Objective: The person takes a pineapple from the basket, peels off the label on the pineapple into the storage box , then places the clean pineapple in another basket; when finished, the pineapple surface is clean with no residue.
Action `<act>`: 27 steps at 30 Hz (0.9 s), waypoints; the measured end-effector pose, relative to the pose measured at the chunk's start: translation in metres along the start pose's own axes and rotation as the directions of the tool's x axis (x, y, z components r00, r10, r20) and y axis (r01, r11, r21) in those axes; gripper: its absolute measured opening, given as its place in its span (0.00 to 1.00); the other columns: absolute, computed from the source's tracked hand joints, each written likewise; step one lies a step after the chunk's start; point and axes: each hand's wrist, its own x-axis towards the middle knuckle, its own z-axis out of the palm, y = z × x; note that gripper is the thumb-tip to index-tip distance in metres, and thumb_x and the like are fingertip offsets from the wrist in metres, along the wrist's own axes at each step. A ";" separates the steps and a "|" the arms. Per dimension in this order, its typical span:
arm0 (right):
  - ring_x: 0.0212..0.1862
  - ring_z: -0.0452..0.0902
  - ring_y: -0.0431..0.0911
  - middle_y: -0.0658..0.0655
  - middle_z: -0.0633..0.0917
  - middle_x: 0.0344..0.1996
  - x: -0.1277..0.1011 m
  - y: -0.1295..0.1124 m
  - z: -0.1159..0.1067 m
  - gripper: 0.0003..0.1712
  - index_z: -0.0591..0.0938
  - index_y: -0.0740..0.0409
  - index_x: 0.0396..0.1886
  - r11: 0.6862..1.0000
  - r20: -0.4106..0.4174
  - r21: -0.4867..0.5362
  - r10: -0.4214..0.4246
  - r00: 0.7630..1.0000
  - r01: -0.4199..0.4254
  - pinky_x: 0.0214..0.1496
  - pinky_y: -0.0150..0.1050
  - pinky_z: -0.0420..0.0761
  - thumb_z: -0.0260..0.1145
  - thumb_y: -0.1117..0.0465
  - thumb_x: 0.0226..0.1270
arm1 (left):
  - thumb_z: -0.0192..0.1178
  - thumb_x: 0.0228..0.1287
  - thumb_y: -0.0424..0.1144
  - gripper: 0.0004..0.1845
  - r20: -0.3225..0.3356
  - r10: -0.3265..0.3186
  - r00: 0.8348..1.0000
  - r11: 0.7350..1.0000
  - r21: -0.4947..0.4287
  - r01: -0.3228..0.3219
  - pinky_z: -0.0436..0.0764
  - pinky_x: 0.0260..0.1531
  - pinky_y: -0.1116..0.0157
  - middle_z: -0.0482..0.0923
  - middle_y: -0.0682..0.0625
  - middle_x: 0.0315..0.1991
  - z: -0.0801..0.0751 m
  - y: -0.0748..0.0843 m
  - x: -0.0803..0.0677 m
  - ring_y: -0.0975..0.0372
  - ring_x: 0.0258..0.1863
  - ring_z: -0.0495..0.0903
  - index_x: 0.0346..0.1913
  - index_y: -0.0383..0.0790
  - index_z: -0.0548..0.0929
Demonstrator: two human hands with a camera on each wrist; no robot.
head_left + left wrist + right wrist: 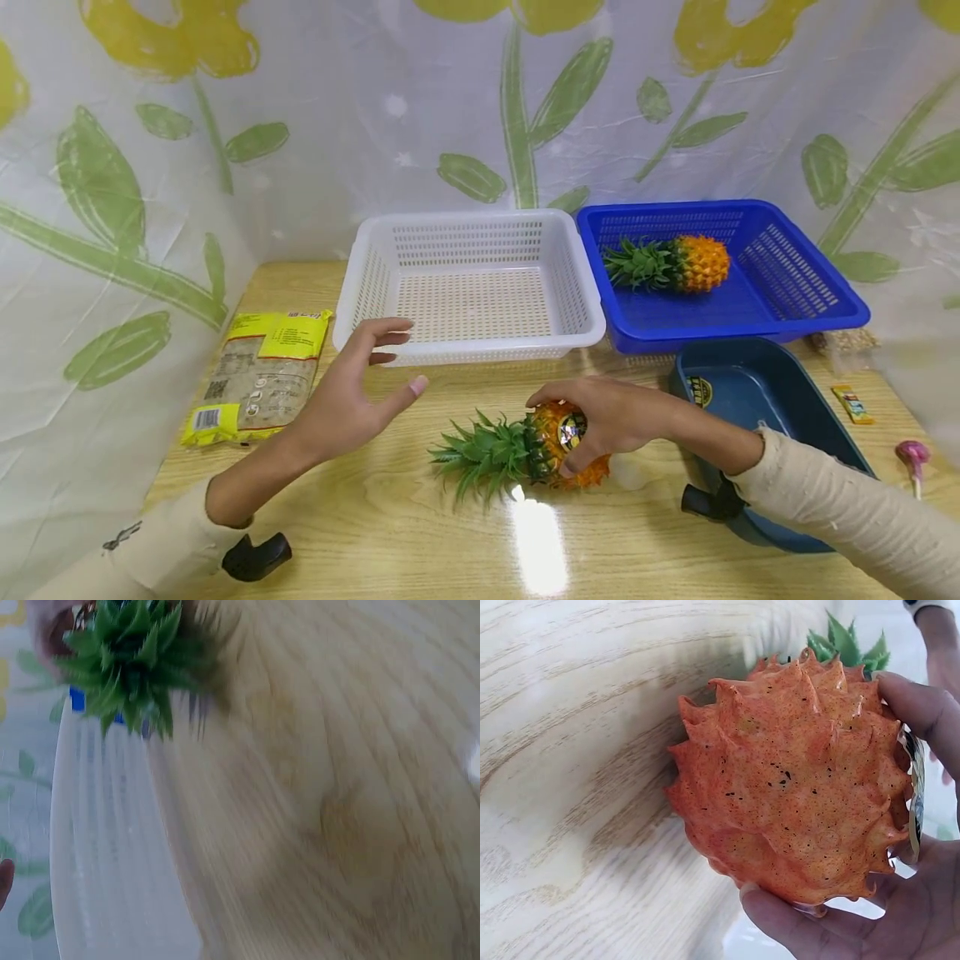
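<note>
My right hand [618, 415] grips an orange toy pineapple [592, 477] by its body, thumb on one side and fingers on the other. The fruit lies on its side close over the wooden table, its green leaves pointing left. A round shiny label shows on it. In the right wrist view, the spiky base of the pineapple [787, 780] faces the camera, between thumb and fingertips. My left hand [352, 396] hovers left of the leaves, holding nothing, with fingers spread apart from the thumb. The leafy crown [127, 660] appears in the left wrist view.
Behind the hands stands a white basket [465, 343]. To its right, a blue basket [795, 329] holds another pineapple [703, 263]. A dark teal bin [765, 392] sits under the right forearm. A yellow-trimmed packet [258, 375] lies left; a small wrapper [852, 404] and pink lollipop [912, 452] lie right.
</note>
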 end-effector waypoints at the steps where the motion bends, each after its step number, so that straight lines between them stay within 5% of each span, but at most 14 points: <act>1: 0.47 0.78 0.42 0.49 0.80 0.53 0.000 0.000 0.000 0.49 0.71 0.50 0.72 1.000 -0.001 -0.004 -0.003 1.000 0.003 0.47 0.41 0.81 0.82 0.49 0.50 | 0.67 0.66 0.36 0.34 0.017 0.009 1.000 1.000 -0.007 -0.009 0.73 0.62 0.49 0.65 0.46 0.70 0.003 0.002 -0.001 0.52 0.67 0.70 0.71 0.42 0.64; 10: 0.45 0.79 0.40 0.49 0.81 0.52 0.000 0.001 0.001 0.49 0.71 0.50 0.71 1.000 -0.011 0.002 -0.013 1.000 0.013 0.45 0.39 0.81 0.82 0.50 0.49 | 0.67 0.67 0.46 0.36 0.205 -0.001 0.979 1.000 -0.014 0.003 0.72 0.64 0.47 0.66 0.47 0.70 0.032 0.009 -0.006 0.53 0.67 0.70 0.73 0.45 0.63; 20: 0.48 0.79 0.41 0.50 0.80 0.55 -0.001 0.002 0.002 0.49 0.71 0.50 0.71 1.000 -0.015 0.027 -0.013 1.000 0.013 0.47 0.40 0.82 0.82 0.49 0.49 | 0.64 0.65 0.60 0.44 0.401 -0.079 0.913 0.997 0.025 0.075 0.65 0.68 0.40 0.57 0.48 0.76 0.056 0.011 -0.011 0.49 0.75 0.60 0.78 0.49 0.59; 27: 0.51 0.78 0.43 0.51 0.80 0.57 -0.001 0.003 0.003 0.48 0.71 0.50 0.71 1.000 -0.028 -0.004 -0.029 0.999 0.028 0.49 0.43 0.80 0.81 0.46 0.50 | 0.74 0.50 0.65 0.56 0.455 -0.086 0.886 0.995 0.090 0.050 0.71 0.66 0.45 0.56 0.47 0.75 0.071 0.008 -0.013 0.50 0.74 0.60 0.78 0.48 0.59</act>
